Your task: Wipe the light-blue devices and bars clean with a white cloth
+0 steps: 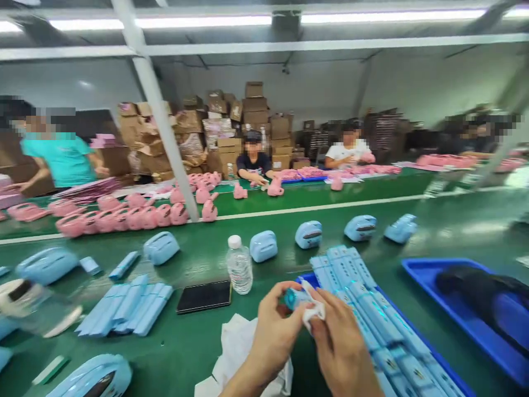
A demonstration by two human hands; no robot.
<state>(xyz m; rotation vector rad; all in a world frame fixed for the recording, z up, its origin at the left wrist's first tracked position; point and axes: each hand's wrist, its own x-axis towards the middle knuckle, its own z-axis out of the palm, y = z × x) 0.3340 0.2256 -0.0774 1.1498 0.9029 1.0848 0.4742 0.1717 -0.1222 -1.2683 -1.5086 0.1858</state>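
Observation:
Fingers closed, my left hand (275,320) grips a small light-blue plastic piece (294,298), mostly hidden by the fingers. My right hand (339,336) pinches a white wipe (314,311) against that piece. Under my wrists lies a crumpled white cloth (239,344) on the green table. Just right of my hands, a blue tray (444,366) bears rows of light-blue strips with small printed marks (384,320). Beyond my hands stand a clear water bottle (239,267) with a white cap and a black phone (204,296) lying flat.
At left lie stacked blue strips (126,306), a tipped clear container (45,311) and rounded blue housings (97,375). More blue housings (263,246) line the far side. A second blue tray (433,264) at right holds a dark object (475,286). Several people work beyond, among pink parts (136,218).

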